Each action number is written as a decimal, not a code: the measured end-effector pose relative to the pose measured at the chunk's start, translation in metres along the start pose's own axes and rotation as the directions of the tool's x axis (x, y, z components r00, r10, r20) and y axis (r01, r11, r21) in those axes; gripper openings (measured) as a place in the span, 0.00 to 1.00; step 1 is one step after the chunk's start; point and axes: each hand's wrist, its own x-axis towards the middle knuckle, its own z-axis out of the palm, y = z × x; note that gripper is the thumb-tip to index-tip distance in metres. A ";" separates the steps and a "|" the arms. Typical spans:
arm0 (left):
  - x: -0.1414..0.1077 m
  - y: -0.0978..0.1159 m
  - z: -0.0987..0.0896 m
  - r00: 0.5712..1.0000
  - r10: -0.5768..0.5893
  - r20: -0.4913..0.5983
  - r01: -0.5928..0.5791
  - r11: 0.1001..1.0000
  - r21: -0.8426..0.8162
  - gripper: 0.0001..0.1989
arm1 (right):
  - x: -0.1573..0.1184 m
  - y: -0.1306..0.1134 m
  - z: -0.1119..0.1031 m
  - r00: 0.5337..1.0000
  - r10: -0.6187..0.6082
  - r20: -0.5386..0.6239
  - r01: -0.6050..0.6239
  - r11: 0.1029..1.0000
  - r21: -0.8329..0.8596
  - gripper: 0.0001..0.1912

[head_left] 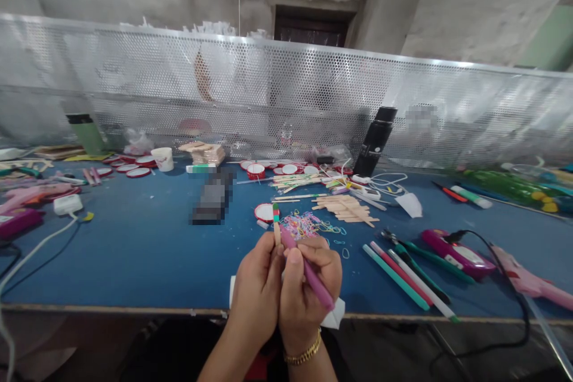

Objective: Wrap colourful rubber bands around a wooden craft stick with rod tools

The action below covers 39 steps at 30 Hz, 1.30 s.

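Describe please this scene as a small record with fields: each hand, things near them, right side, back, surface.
Left hand: holds wooden stick with coloured stripes near the tip
Right hand: holds purple pen; gold bracelet at wrist
Just beyond hands: coloured loops, red-rimmed disc, plain sticks
Right side: three pens, green-handled pliers, purple device
Back: black bottle, perforated screen
Surface: blue tabletop
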 end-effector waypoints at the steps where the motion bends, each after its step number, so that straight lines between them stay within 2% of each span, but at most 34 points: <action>1: 0.000 0.000 0.000 1.000 0.002 0.001 -0.002 1.000 -0.006 0.17 | 0.000 0.000 0.000 1.000 0.001 0.008 -0.001 1.000 0.012 0.05; 13: 0.000 0.000 -0.001 1.000 0.006 0.002 -0.006 1.000 -0.005 0.17 | 0.002 0.000 0.000 0.998 0.028 0.051 -0.030 0.999 0.043 0.04; 21: 0.001 0.001 0.000 1.000 -0.013 -0.004 0.013 0.999 0.040 0.18 | 0.000 0.000 0.000 0.999 0.051 -0.016 -0.051 0.999 0.006 0.06; 28: -0.001 0.001 -0.001 1.000 0.005 0.013 -0.005 1.000 0.021 0.17 | -0.001 0.000 0.000 0.998 0.051 0.028 -0.054 0.993 0.104 0.05; 32: 0.000 0.001 -0.001 1.000 0.009 0.013 -0.009 1.000 0.010 0.17 | 0.000 0.001 0.001 0.998 0.042 0.039 -0.046 0.995 0.093 0.04; 39: 0.001 -0.001 0.002 1.000 -0.020 0.003 0.020 1.000 0.019 0.18 | 0.000 0.000 0.000 0.998 0.060 -0.033 -0.059 0.998 0.036 0.07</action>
